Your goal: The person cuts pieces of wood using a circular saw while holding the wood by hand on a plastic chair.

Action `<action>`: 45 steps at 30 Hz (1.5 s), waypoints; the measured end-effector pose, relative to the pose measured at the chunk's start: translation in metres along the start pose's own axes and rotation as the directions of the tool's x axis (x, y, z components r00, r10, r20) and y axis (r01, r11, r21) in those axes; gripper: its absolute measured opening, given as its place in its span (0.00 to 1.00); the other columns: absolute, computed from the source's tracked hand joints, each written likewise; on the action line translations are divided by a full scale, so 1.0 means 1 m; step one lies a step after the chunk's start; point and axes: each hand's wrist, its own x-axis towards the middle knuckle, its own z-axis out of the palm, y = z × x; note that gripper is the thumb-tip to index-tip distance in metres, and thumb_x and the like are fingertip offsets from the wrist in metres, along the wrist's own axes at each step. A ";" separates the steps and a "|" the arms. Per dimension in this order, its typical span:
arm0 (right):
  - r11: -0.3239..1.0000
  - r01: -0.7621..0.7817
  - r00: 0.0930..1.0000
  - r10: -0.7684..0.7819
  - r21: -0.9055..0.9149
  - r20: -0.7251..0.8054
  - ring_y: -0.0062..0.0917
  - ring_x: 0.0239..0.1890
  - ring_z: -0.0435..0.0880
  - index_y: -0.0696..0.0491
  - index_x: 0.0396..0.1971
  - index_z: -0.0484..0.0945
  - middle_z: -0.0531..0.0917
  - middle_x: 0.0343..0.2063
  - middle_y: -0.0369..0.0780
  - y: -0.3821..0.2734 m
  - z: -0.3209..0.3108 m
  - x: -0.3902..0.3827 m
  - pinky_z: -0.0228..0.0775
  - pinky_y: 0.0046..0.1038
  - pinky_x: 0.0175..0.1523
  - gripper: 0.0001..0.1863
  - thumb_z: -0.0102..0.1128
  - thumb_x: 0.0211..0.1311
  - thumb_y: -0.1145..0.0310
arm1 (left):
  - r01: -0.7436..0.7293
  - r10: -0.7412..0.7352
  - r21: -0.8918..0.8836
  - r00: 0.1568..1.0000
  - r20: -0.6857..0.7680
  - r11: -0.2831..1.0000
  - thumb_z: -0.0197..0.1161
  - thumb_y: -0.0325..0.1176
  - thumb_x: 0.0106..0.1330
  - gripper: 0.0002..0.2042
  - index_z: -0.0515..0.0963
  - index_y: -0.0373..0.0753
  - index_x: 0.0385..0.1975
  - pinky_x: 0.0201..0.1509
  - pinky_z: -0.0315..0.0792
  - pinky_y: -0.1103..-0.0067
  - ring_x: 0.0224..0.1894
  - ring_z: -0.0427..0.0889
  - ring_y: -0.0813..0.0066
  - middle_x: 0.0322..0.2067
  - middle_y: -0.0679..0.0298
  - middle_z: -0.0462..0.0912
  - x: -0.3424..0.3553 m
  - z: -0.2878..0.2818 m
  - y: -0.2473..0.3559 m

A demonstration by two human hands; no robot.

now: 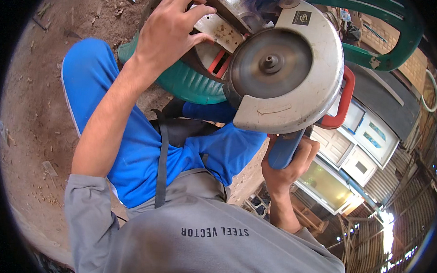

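Observation:
A chop saw [334, 49] with a pale metal guard fills the upper middle. Its round grey disc [293, 67] shows blurred circular streaks around a central bolt. My right hand [294, 161] is wrapped around the saw's blue handle [285, 151], below the guard. At the upper left, my left hand [167, 26] is by the saw's metal base plate [222, 33], thumb and index finger apart. Its other fingertips curl near a dark metal bar [227, 9], and whether they touch it I cannot tell. Brown crumbs lie on the plate. A red carrying handle [344, 100] sticks out beside the guard.
The saw's base is by a green plastic chair [196, 85]; another green chair part [375, 57] curves at the upper right. My blue-trousered legs [93, 79] are bent close by. Dirt ground [41, 106] with scraps spreads left. White panelled cabinets [367, 137] and corrugated sheets [390, 181] stand right.

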 end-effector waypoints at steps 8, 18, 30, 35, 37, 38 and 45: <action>1.000 -0.011 1.000 0.011 -0.010 -0.003 0.43 0.36 0.72 0.60 0.37 0.71 0.75 0.32 0.47 0.000 0.002 0.000 0.64 0.44 0.41 0.21 0.78 0.51 0.78 | -0.025 0.024 -0.016 0.998 -0.052 1.000 0.81 0.43 0.46 0.26 0.86 0.47 0.49 0.50 0.79 0.68 0.46 0.80 0.63 0.46 0.67 0.81 0.000 0.003 -0.002; 1.000 -0.016 0.998 0.016 -0.002 -0.061 0.42 0.34 0.75 0.59 0.35 0.74 0.73 0.32 0.47 -0.002 0.004 -0.001 0.67 0.39 0.38 0.16 0.73 0.48 0.80 | 0.016 -0.017 -0.044 1.000 -0.011 0.999 0.82 0.36 0.43 0.26 0.86 0.44 0.47 0.54 0.79 0.68 0.47 0.80 0.62 0.45 0.66 0.80 0.003 0.000 0.001; 0.999 -0.029 0.999 0.030 0.026 -0.029 0.43 0.37 0.78 0.59 0.36 0.76 0.73 0.34 0.49 0.000 0.004 -0.006 0.69 0.40 0.40 0.16 0.73 0.47 0.79 | 0.038 -0.037 -0.079 0.999 0.016 0.996 0.82 0.36 0.43 0.29 0.85 0.45 0.51 0.52 0.79 0.67 0.49 0.81 0.61 0.47 0.64 0.82 0.003 -0.001 0.000; 0.999 -0.029 0.999 0.030 0.032 -0.034 0.43 0.36 0.78 0.60 0.36 0.76 0.73 0.34 0.49 -0.001 0.004 -0.004 0.70 0.40 0.38 0.16 0.73 0.48 0.79 | 0.033 -0.031 -0.078 0.999 0.024 0.996 0.82 0.36 0.45 0.28 0.85 0.45 0.51 0.52 0.79 0.67 0.50 0.81 0.61 0.48 0.65 0.82 0.003 -0.002 -0.002; 0.999 -0.043 0.998 0.044 0.022 -0.038 0.43 0.35 0.78 0.60 0.35 0.75 0.73 0.33 0.49 -0.002 0.005 -0.004 0.70 0.40 0.38 0.15 0.73 0.49 0.79 | 0.034 -0.032 -0.089 0.999 0.022 0.995 0.82 0.36 0.45 0.28 0.85 0.45 0.51 0.52 0.79 0.67 0.50 0.81 0.61 0.47 0.64 0.82 0.004 -0.003 -0.001; 0.999 -0.042 0.998 0.043 0.022 -0.037 0.43 0.35 0.78 0.60 0.35 0.75 0.73 0.33 0.49 -0.002 0.005 -0.004 0.70 0.40 0.38 0.15 0.73 0.49 0.79 | 0.039 -0.037 -0.101 0.999 0.026 0.994 0.81 0.36 0.45 0.27 0.85 0.45 0.51 0.52 0.79 0.67 0.50 0.81 0.61 0.47 0.64 0.82 0.004 -0.003 -0.001; 0.999 -0.034 0.998 0.035 0.032 -0.045 0.42 0.35 0.77 0.60 0.35 0.74 0.73 0.33 0.49 -0.003 0.007 -0.004 0.70 0.39 0.38 0.16 0.73 0.49 0.79 | 0.026 -0.024 -0.097 1.000 0.020 0.995 0.81 0.35 0.45 0.27 0.85 0.44 0.50 0.53 0.79 0.67 0.49 0.81 0.61 0.48 0.64 0.82 0.005 -0.003 -0.003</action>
